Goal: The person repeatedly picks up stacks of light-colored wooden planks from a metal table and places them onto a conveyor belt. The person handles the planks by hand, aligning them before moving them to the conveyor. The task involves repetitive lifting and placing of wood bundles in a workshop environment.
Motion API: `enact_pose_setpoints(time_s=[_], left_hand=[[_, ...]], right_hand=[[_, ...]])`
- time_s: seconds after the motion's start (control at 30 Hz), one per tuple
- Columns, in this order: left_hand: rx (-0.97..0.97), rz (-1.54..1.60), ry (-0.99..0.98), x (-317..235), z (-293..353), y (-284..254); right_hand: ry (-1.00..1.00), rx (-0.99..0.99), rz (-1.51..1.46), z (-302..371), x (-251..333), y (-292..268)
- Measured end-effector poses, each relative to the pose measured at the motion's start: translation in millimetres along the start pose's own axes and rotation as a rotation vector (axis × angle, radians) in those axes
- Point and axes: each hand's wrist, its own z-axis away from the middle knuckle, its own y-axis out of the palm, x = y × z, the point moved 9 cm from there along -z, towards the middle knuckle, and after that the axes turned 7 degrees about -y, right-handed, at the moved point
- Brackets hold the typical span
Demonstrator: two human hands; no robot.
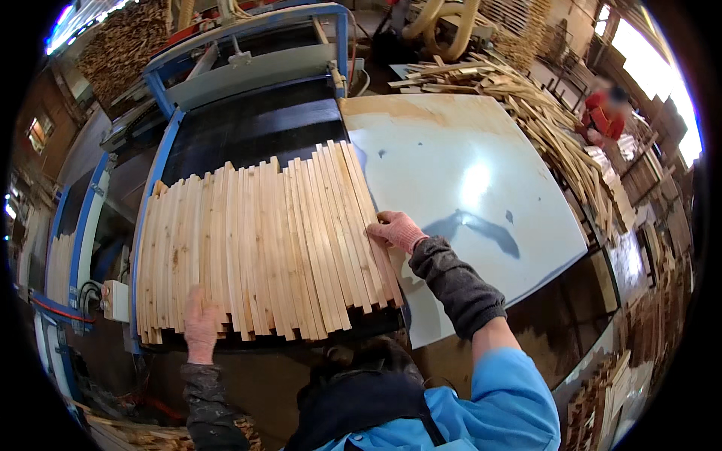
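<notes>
Many thin pale wooden strips (248, 248) lie side by side on a dark conveyor belt (252, 135), their ends uneven. My left hand (201, 319), in a pinkish work glove and slightly blurred, lies flat over the near ends of the strips at the left, fingers pointing away from me. At the right edge of the row, my right hand (398, 229), in a pink knit glove, has its bent fingers closed on the outermost wooden strip (359, 188). The undersides of its fingers are hidden.
A pale sheet-topped table (451, 165) adjoins the belt on the right. Beyond it lies a heap of loose strips (556, 143), with a person in red (605, 116) nearby. A blue machine frame (342, 45) spans the belt's far end. A grey-white box (115, 301) sits at left.
</notes>
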Motion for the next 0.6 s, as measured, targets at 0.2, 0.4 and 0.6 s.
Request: enact_pose_setpoints(time_s=[0.2,0.4,0.6], left_hand=[[-0.348,0.021,-0.228,203.1,2.3,-183.0],[-0.567,-0.418,-0.388,111.6,4.7,-261.7],[-0.693,-0.812,-0.536,137.9,-10.1,-310.8]], right_hand=[[0.046,0.249,0.387,118.9,20.6,33.4],[-0.263,-0.091,0.374,180.4,-24.8,57.6],[-0.363,-0.343,0.515,175.7,-33.7,55.5]])
